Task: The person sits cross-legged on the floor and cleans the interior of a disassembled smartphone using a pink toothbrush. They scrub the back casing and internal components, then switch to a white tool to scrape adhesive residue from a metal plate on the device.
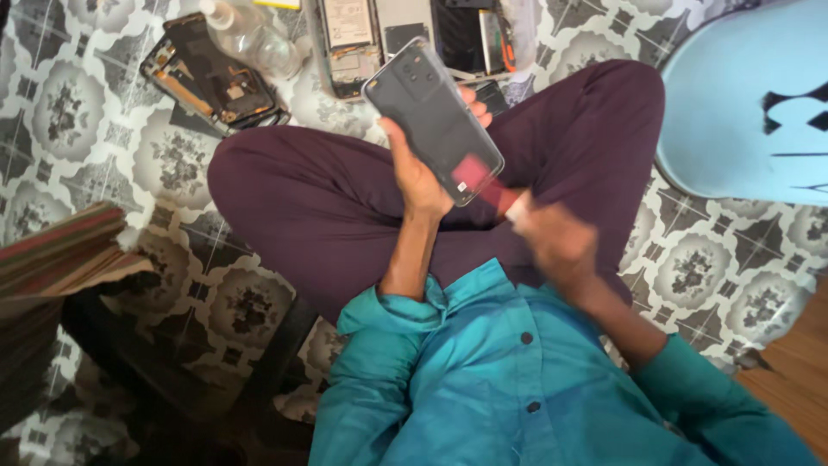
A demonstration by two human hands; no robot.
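My left hand [420, 168] grips a dark grey phone [431, 116] from behind, its back cover and camera block facing me, held tilted above my crossed legs. A red patch with a small white label shows at the phone's lower end. My right hand [556, 237] is blurred just below and right of the phone's lower corner, pinching a small red and white object [509, 200] that touches or sits close to that corner; what it is I cannot tell.
On the patterned floor ahead lie an opened phone frame with exposed internals [211, 78], a clear plastic bottle [254, 34] and several more disassembled phones and parts [405, 30]. A light blue cushion [750, 103] is at right, stacked striped fabric [52, 250] at left.
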